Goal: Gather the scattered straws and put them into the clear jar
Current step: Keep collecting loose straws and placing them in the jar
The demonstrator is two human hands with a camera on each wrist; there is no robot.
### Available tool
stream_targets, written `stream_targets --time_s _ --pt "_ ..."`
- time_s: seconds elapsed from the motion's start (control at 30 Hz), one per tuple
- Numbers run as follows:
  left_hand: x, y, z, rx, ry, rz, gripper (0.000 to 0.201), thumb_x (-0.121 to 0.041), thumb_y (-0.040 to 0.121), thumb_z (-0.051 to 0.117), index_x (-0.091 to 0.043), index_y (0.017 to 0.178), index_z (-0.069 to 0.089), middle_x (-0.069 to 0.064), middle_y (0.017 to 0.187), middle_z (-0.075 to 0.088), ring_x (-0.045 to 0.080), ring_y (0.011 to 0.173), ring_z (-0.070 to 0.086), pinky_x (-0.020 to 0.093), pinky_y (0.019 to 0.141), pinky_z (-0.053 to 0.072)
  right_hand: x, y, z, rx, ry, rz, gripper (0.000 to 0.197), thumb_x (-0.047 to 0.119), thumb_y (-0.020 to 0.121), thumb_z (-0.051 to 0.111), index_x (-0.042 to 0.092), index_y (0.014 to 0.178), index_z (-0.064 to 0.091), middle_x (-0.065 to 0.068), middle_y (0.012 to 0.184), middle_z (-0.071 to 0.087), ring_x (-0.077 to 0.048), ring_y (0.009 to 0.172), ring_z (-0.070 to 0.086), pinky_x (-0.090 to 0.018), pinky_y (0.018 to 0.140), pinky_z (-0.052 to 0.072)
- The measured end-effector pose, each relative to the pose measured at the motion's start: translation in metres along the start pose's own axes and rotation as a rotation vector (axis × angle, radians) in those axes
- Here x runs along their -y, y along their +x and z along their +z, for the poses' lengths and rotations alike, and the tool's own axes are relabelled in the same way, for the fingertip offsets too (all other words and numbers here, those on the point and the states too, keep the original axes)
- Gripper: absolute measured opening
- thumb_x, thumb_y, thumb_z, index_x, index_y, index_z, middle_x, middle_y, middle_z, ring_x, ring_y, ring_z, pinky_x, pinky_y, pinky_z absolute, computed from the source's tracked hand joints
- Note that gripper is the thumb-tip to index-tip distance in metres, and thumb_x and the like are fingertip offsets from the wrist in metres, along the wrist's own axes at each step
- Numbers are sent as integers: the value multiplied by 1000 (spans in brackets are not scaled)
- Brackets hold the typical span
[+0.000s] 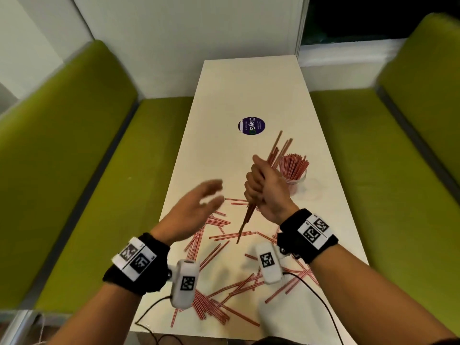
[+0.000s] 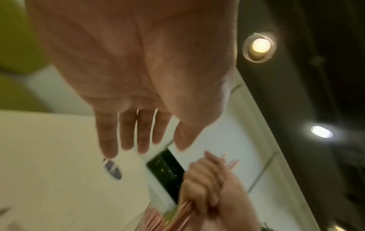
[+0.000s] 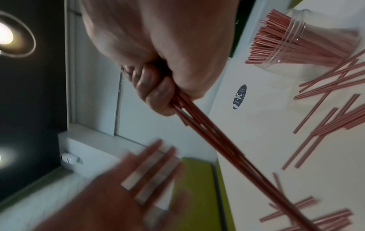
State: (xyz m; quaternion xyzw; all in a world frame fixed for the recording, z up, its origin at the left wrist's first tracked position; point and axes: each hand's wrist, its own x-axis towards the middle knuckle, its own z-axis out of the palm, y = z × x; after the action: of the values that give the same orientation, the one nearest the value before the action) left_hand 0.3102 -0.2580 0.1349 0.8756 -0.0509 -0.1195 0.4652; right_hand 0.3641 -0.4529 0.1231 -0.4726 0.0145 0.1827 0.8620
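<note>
My right hand (image 1: 261, 185) grips a bundle of red-and-white striped straws (image 1: 278, 148) in a fist above the white table (image 1: 249, 90), the bundle slanting from lower left to upper right. The same fist (image 3: 156, 87) and bundle (image 3: 221, 140) fill the right wrist view. Just right of the fist stands the clear jar (image 1: 293, 174), packed with upright straws; it also shows in the right wrist view (image 3: 296, 40). My left hand (image 1: 199, 205) hovers blurred to the left of the bundle, fingers straight and spread, holding nothing (image 2: 134, 132). Several loose straws (image 1: 219, 305) lie scattered on the near half of the table.
A round purple sticker (image 1: 251, 126) lies on the table beyond the jar. Green padded benches (image 1: 74, 170) run along both long sides of the table. Black cables (image 1: 323, 302) trail from the wrist cameras over the table's near edge.
</note>
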Motion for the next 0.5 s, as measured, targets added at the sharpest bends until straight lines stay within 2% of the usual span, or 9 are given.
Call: stream_targets --time_s 0.1,0.17,0.23,0.27,0.3,0.37,0.5 --pt "25 -9 29 268 -24 -97 66 -52 91 61 -33 149 36 -11 145 51 3 131 49 40 112 44 11 -4 3 -6 118 1 57 36 103 48 20 57 20 1 49 13 -16 48 9 -31 48 8" --pt "28 -12 50 360 -138 -138 59 -49 94 60 -29 146 41 -5 136 59 9 121 59 39 104 51 13 -6 5 -6 156 -2 56 37 102 49 20 56 21 2 49 14 -15 48 10 -28 47 9" --pt "25 -10 64 380 -297 -176 37 -36 103 49 -18 135 52 2 102 65 16 89 65 34 81 59 12 -7 6 -15 173 -4 56 37 102 50 20 56 23 3 49 16 -12 46 13 -26 45 10" --pt "21 -9 68 367 -334 -175 31 -31 107 43 -13 128 57 4 86 57 17 73 57 30 67 55 12 -8 6 -25 175 -4 56 37 103 50 20 56 25 3 50 17 -11 45 15 -25 43 10" --pt "18 -8 71 346 -336 -169 31 -28 108 38 -11 121 60 3 78 48 14 65 46 27 58 46 12 -9 6 -40 174 -9 55 38 103 49 20 56 27 3 50 19 -10 44 17 -24 42 10" --pt "13 -7 75 318 -291 -172 34 -28 109 33 -10 111 63 -1 73 40 10 61 34 23 54 33 12 -11 7 -79 149 -39 54 40 103 49 20 57 30 2 52 20 -9 42 21 -24 42 11" --pt "5 -6 75 300 -251 -180 37 -32 108 34 -11 100 64 -4 69 41 11 59 34 23 54 32 6 -17 11 -146 22 -116 56 45 104 46 18 57 30 -2 53 22 -15 44 31 -25 41 25"
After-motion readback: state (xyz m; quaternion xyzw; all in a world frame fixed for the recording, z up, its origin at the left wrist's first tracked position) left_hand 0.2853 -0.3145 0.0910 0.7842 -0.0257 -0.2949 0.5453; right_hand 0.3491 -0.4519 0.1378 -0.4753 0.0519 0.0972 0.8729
